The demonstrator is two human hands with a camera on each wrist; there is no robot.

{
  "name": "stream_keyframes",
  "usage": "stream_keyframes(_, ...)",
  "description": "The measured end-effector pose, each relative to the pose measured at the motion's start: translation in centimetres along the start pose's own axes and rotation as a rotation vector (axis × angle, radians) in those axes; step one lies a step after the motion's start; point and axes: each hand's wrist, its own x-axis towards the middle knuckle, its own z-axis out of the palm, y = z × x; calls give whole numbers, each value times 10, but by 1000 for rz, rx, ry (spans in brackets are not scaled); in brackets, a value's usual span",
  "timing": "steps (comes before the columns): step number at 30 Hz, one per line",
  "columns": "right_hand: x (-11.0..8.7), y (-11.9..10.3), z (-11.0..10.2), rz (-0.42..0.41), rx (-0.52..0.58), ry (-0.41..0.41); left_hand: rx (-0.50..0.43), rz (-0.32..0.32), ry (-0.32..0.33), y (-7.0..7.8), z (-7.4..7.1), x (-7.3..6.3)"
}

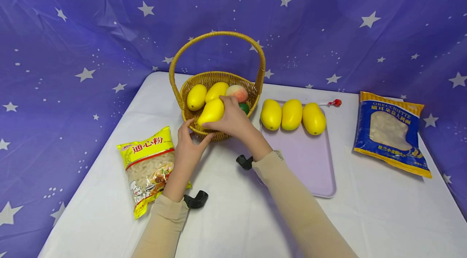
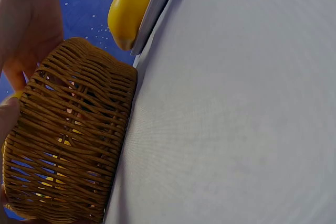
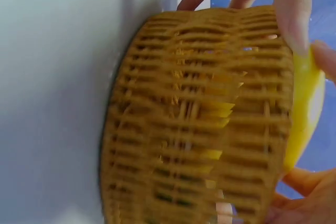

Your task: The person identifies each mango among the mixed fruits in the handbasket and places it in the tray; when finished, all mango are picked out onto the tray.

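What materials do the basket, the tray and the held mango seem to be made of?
Basket: slightly glossy wicker, judging by woven strands; possibly synthetic.
Tray: probably matte plastic; smooth, evenly lilac surface.
Mango: perhaps satin plastic, given its soft shine; real fruit remains possible.

Bright, even head view; dimmer wrist views, basket [image 3: 194, 114] blurry in the right one.

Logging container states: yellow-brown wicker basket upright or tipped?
Upright. The yellow-brown wicker basket sits base-down on the white table, arched wicker handle on top, yellow oval fruits inside.
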Motion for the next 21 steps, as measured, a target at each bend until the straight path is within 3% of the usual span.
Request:
stream_keyframes(4,-12,9,-11,-72,60,54,3,-2,-1,1,1,-1)
stream_keyframes(9,-31,20,-30,-139,52,94,3,3,1,0,1,-2)
stream_keyframes(21,-90,66,-67,-139,-44,47,1,-2,-3,1,1,-1)
